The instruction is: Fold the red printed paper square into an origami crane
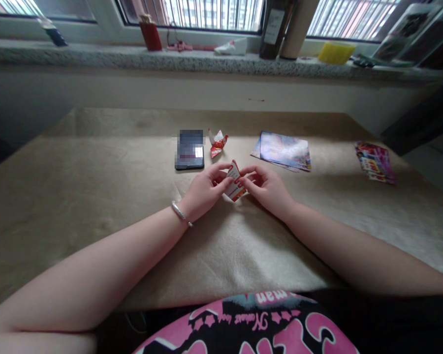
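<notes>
A small folded piece of red and white printed paper (235, 182) is pinched between both my hands just above the beige cloth-covered table (96, 196). My left hand (205, 189), with a silver bracelet on the wrist, grips its left side with fingers closed. My right hand (266, 187) grips its right side, fingers curled round it. A finished folded red and white paper figure (217, 142) stands on the table just beyond my hands.
A dark phone (189, 150) lies left of the figure. A stack of glossy printed sheets (285, 151) lies to the right, more colourful sheets (374, 162) near the right edge. The windowsill behind holds a red cup (150, 34), bottles and a yellow box (335, 52).
</notes>
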{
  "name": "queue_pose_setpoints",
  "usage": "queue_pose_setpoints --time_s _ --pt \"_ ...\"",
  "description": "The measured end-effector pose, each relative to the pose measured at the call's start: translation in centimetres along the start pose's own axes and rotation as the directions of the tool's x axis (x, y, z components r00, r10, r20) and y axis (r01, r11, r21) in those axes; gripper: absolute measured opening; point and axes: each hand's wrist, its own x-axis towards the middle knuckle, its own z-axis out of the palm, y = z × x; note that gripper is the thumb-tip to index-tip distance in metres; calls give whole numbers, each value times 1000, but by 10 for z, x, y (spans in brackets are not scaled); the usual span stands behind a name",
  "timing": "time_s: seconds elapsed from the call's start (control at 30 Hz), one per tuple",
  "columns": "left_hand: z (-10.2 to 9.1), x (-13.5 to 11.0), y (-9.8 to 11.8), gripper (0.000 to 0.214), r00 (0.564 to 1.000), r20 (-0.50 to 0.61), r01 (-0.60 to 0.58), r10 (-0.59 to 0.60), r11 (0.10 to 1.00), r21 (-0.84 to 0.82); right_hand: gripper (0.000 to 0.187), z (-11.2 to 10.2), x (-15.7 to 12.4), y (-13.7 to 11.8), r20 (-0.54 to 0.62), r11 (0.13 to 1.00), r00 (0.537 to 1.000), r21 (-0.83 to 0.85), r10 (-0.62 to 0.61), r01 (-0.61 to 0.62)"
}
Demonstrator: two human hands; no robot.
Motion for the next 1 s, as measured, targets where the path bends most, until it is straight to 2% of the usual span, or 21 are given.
queue_pose_setpoints --time_s 0.13,0.3,0.43,0.5,0.57,0.67,0.73,0.83,0.93,1.0 --pt "-1 2 -4 36 1000 -9 -10 10 1000 17 21 2 0 2 -3 999 999 -27 37 -37" --pt "-4 5 -5 35 1000 -23 -14 17 993 114 22 2 1 0 42 995 999 -97 1 3" --pt "-3 4 -2 55 1000 12 -25 23 974 227 27 0 6 5 26 993 1000 -119 -6 9" --pt "-3 3 0 61 997 9 -75 76 947 312 30 -2 10 10 0 994 1000 -110 5 -5" --pt "-4 2 1 51 986 24 -158 163 894 419 30 -5 14 15 -27 991 1000 -135 -1 -3" --pt "-7 2 1 29 951 157 -307 266 759 574 21 -9 17 19 -21 964 997 -259 -71 63" --pt "-9 3 2 25 927 250 -374 278 680 631 16 -11 17 20 -2 908 986 -388 -170 155" --pt "-9 2 5 30 908 336 -418 250 569 708 17 -13 16 19 104 758 951 -581 -293 297" --pt "-9 -2 9 35 896 403 -442 185 448 777 22 -15 12 14 241 592 919 -707 -313 387" --pt "-11 -4 12 39 887 441 -458 138 395 797 24 -15 9 8 300 514 907 -750 -296 416"
